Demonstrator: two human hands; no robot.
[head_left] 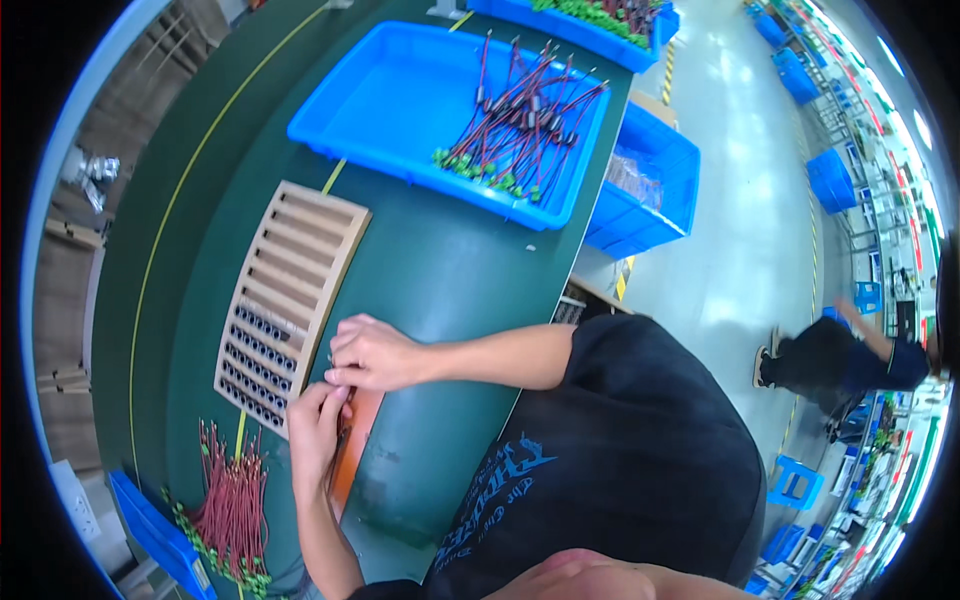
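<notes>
My right hand point(375, 353) and my left hand point(316, 425) meet at the right edge of a slotted wooden rack point(335, 245). The fingers of both are closed in a pinch, and what lies between them is hidden. Beneath the hands an orange strip point(358, 445) lies on the green table, with something dark and thin along it by my left hand. The rack's nearer rows hold several black cylinders point(258, 362); its farther slots look bare. Below the rack lies a bundle of dark red wires point(232, 500) with green ends.
A blue tray point(370, 95) beyond the rack holds red-and-black wires point(525, 120) with black cylinders and green ends. Another blue tray point(640, 55) stands farther back. A blue bin point(650, 215) sits past the table's right edge. A person point(850, 360) is on the floor at right.
</notes>
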